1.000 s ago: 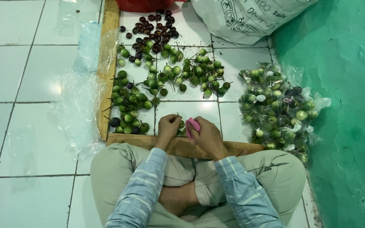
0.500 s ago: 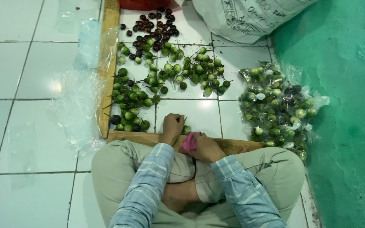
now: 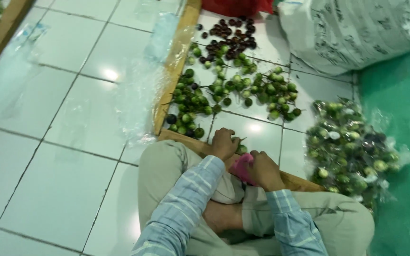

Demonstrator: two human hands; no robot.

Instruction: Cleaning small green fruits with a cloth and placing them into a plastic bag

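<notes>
Left hand (image 3: 224, 143) curled, pinching small green fruit (image 3: 241, 149), right hand (image 3: 264, 169) fisted round pink tool (image 3: 241, 167)

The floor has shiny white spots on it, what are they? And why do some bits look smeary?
Head view: the white spots are glare, a lamp mirrored in the glossy floor tiles, one by the clear plastic sheet, one near the left hand. Head view: edges and corners look smeared with blur, like the white sack and bagged green fruits. The loose green fruits in the middle look sharper.
</notes>
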